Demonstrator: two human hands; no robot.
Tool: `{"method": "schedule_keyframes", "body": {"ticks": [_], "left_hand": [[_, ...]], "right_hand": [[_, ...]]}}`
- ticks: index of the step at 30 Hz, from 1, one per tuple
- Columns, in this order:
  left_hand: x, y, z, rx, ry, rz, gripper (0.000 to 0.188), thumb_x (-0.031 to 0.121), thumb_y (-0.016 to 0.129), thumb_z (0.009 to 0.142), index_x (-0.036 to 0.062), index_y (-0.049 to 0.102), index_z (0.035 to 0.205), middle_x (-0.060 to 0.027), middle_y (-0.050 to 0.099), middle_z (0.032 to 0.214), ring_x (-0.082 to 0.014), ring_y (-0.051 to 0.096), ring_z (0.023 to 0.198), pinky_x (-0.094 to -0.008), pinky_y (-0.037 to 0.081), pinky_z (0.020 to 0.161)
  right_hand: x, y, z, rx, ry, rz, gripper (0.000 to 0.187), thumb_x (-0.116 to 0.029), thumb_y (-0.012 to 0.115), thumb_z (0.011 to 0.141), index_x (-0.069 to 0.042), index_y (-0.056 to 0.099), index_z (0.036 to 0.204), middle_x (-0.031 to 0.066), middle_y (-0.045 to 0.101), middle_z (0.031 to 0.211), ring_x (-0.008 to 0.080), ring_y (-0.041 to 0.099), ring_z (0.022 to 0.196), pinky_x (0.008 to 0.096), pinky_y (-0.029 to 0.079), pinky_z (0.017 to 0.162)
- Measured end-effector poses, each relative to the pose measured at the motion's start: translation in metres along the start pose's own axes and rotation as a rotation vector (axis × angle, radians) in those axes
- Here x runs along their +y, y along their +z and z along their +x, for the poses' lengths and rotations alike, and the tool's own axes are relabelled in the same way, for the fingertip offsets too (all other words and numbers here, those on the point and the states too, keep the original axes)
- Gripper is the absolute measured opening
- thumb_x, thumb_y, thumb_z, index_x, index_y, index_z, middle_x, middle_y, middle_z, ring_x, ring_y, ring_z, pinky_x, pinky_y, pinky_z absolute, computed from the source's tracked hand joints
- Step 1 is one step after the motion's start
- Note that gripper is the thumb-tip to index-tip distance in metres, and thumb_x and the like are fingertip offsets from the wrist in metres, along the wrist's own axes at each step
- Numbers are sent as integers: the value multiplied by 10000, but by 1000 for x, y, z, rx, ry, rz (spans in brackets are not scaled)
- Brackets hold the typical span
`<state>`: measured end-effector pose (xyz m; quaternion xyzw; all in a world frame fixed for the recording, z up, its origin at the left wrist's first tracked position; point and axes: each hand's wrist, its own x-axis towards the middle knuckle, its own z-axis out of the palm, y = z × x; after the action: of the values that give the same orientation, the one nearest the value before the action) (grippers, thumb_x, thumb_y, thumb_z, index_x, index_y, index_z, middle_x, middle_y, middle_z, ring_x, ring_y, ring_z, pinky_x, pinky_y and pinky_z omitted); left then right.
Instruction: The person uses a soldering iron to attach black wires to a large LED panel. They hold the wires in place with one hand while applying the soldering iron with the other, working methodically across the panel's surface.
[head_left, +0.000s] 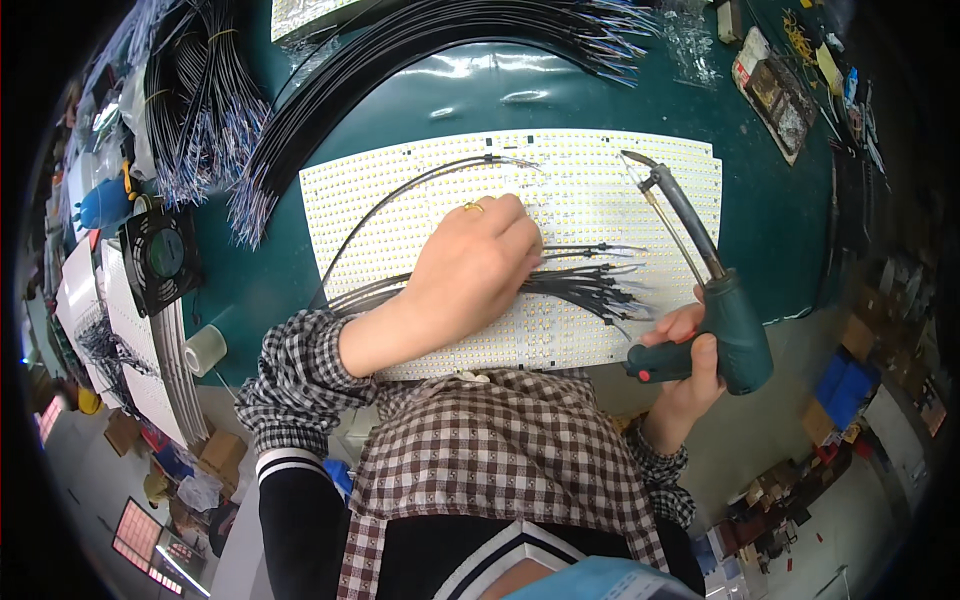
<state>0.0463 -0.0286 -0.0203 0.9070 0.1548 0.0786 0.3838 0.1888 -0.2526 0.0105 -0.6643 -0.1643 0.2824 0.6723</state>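
Note:
A white LED board [680, 220] with rows of small yellowish chips lies in front of me. My left hand [480, 255], a ring on one finger, is over its middle, fingers curled in a pinch at a black cable [590, 249]. The fingertips are partly hidden. Below that hand a bundle of black cables [575, 284] rests on the board, thin stripped wires fanning to the right. A single black cable [400, 188] arches across the upper left, its wire ends on the board. My right hand [690, 370] grips a green soldering gun [735, 325], its tip above the board's right part.
Thick bundles of black cable [400, 50] curve along the far side of the green table [770, 230]. A small black fan [158, 255], a white spool [205, 349] and stacked white boards [135, 340] stand at left. A dirty soldering tray [775, 95] sits far right.

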Motion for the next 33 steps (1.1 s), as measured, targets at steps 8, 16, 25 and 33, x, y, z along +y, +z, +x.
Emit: {"method": "schedule_keyframes", "body": {"ticks": [8,16,25,33], "left_hand": [[2,3,1,8,-19,24,126,57,702,819,36,591,876,-129,581,874,-347,595,800,-437,471,698],[-1,-2,-3,-8,-59,51,113,52,670,848,36,580,914,-145,576,865,-353,603,795,-452,481,701],[-18,-59,-12,-54,-136,495,120,45,669,853,30,594,946,-138,583,903,-346,616,848,-449,491,735],[-18,-6,32,106,30,185,143,106,690,826,35,594,904,-132,570,881,-330,600,823,-444,487,720]], "right_hand": [[7,-9,-2,-51,-74,67,563,-274,528,1017,171,412,1343,143,593,900,229,624,832,333,622,634],[7,-16,0,-66,-113,97,547,-271,514,1034,165,415,1349,146,599,916,229,628,843,339,625,627],[8,-14,8,-67,-128,99,559,-283,516,1032,171,421,1344,141,598,906,224,629,849,330,619,619],[7,-15,0,-88,-72,149,565,-275,527,1023,180,417,1340,146,606,914,227,628,857,319,615,609]]}}
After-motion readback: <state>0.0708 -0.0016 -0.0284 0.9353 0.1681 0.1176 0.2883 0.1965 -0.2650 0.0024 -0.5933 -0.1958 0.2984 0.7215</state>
